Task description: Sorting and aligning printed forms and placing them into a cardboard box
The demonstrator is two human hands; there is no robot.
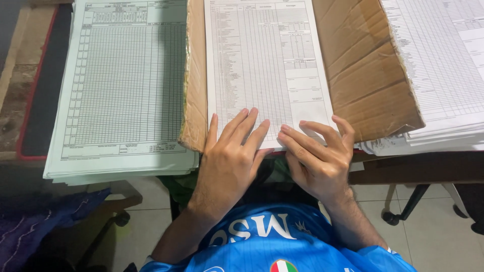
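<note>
**Paper stacks near the desk edge, both hands on the middle sheet**

Stacks run across the desk. At the far left a dark mat with a red border (35, 100) lies on the wooden desk (12, 75). Next comes the pale green stack of gridded forms (121, 95), whose near edge juts past the desk edge; a knock from an elbow or knee could tip those sheets to the tiled floor (151, 226).

In the middle, a white printed form (267, 65) lies on a flattened brown cardboard sheet (363, 70). The left hand (229, 161) rests flat on the form's near edge, fingers extended and slightly spread, gripping nothing. Just beside it the right hand (317, 161) has its fingers curled and bent, tips pressing at the sheet's near right corner. Whether it has pinched the corner or only presses on it, I cannot tell. Uneven pressure from the two hands could crease the sheet or skew it on the cardboard, and more than one sheet could lift at once if they cling together.

At the right, a fanned white stack (443, 75) lies partly under the cardboard, its lower sheets splayed. Any shove on the cardboard could drag those loose sheets further out of order.
</note>
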